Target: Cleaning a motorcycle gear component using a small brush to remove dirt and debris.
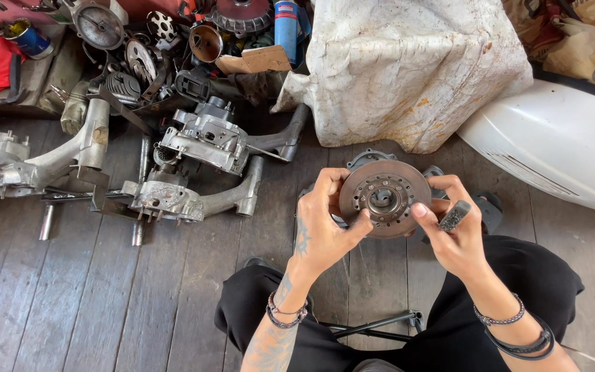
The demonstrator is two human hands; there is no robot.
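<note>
A round rusty metal disc with a hub and a ring of small holes is held up in front of me over the wooden floor. My left hand grips its left rim, thumb on the face. My right hand holds its right rim, thumb on the face, and also pinches a small dark knurled cylindrical piece between its fingers. Behind the disc a grey metal part is partly hidden.
Engine casings and arms lie on the plank floor at left, with scrap parts and cans behind. A white sack and a white curved body panel sit at right. A black metal stand lies between my legs.
</note>
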